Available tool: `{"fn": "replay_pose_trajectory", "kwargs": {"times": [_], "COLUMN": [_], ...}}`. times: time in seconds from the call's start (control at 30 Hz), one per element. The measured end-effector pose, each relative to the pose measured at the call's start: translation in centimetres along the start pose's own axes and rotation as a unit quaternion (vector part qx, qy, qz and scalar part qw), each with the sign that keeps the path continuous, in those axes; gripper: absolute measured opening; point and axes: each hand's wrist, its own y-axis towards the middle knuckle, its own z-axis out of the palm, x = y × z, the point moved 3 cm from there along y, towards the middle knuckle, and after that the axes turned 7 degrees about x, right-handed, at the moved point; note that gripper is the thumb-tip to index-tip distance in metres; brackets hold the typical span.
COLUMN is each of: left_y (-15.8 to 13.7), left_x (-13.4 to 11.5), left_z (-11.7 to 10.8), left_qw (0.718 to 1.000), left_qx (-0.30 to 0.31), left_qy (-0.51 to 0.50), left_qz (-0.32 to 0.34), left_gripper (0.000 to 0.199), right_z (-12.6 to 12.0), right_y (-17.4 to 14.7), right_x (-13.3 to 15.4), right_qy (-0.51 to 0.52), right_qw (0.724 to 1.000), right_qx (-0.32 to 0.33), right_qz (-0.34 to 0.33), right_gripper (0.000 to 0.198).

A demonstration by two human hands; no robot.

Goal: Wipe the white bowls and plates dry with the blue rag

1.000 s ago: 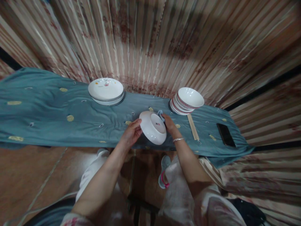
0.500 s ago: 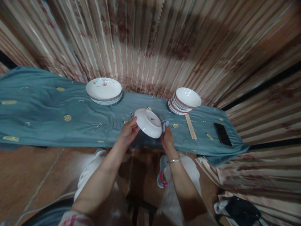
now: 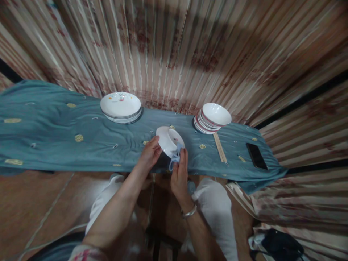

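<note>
A white plate (image 3: 165, 139) is tipped up over the front of the table, its underside with a small red mark facing me. My left hand (image 3: 151, 151) grips its left rim between thumb and fingers. A light blue cloth (image 3: 176, 154) is pinched in my right hand (image 3: 179, 174), pressed against the lower right of the plate's underside. The fingers of the right hand partly cover the cloth and the plate's edge there.
A stack of white plates (image 3: 121, 105) stands at the back left of the cloth-covered table (image 3: 54, 137). To the right are stacked bowls (image 3: 216, 114), wooden chopsticks (image 3: 219, 146) and a black phone (image 3: 256, 156). A pleated curtain (image 3: 168, 47) hangs close behind.
My right hand has moved with the cloth from the plate's right rim leftward and down across its underside. The left hand keeps its hold, and the plate is tilted slightly more.
</note>
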Motion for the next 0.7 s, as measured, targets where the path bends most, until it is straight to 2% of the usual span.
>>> {"fn": "replay_pose_trajectory", "kwargs": {"times": [0.1,0.27,0.47,0.6,0.7], "left_y": [-0.1,-0.5,-0.9,-1.1,-1.0], "left_x": [0.0,-0.4,-0.4,-0.4,-0.3], "left_z": [0.2,0.3,0.2,0.9,1.1], "left_qw": [1.0,0.996,0.996,0.991,0.989], "left_qx": [0.014,0.072,0.036,0.068,0.082], "left_qy": [0.005,-0.004,-0.06,-0.111,-0.12], "left_qz": [-0.007,-0.048,-0.054,-0.042,-0.038], "left_gripper": [0.014,0.044,0.053,0.056,0.057], "right_z": [0.1,0.4,0.9,0.9,0.2], "right_y": [0.7,2.9,7.5,9.9,10.3], "right_x": [1.1,2.6,5.1,6.5,6.9], "right_qy": [-0.061,-0.119,-0.185,-0.22,-0.226], "right_qw": [0.996,0.982,0.96,0.944,0.938], "right_qx": [0.02,0.059,0.138,0.184,0.2], "right_qz": [-0.058,-0.133,-0.155,-0.161,-0.169], "right_gripper": [0.058,0.057,0.05,0.05,0.052]}}
